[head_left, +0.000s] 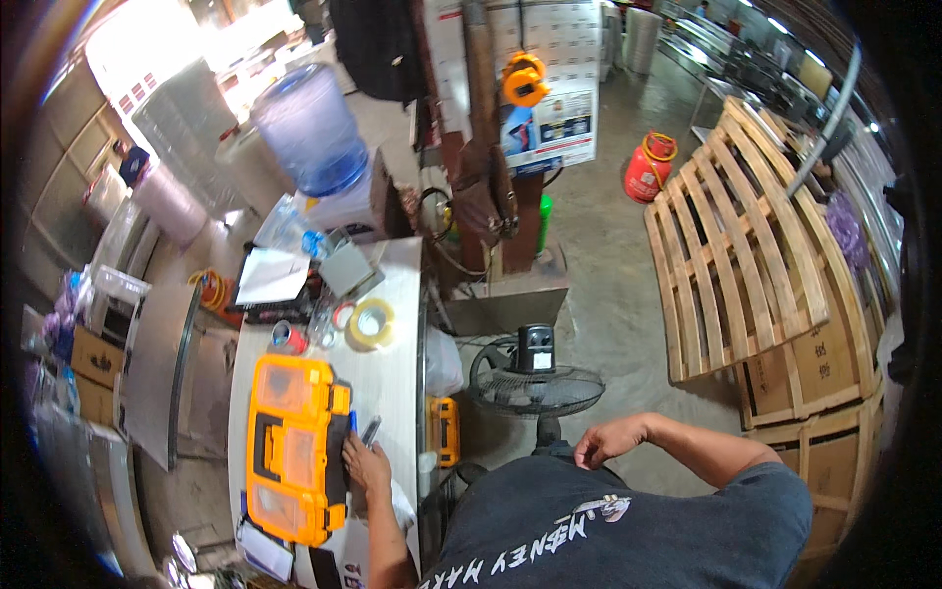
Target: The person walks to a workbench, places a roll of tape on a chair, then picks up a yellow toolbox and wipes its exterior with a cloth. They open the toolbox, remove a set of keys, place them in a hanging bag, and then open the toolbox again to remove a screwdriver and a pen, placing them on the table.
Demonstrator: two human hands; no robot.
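Observation:
My left hand [366, 465] rests on the light table, close against the right side of an orange and black toolbox [292, 450] with clear lid windows. Its fingers are closed around a slim grey object [371, 429] whose kind I cannot make out, and a small blue item [353, 421] lies just beyond the fingertips. My right hand [610, 441] hangs in front of my body near a black floor fan [538, 391]. The fingers of that hand are curled together, and nothing shows in them.
On the table [394, 294] stand a tape roll [371, 324], a red can [288, 338] and papers [273, 276]. Behind is a blue water bottle [312, 133]. A wooden pallet [736, 245] leans at right, past a red gas cylinder [650, 168]. Another orange case [444, 432] sits beside the table.

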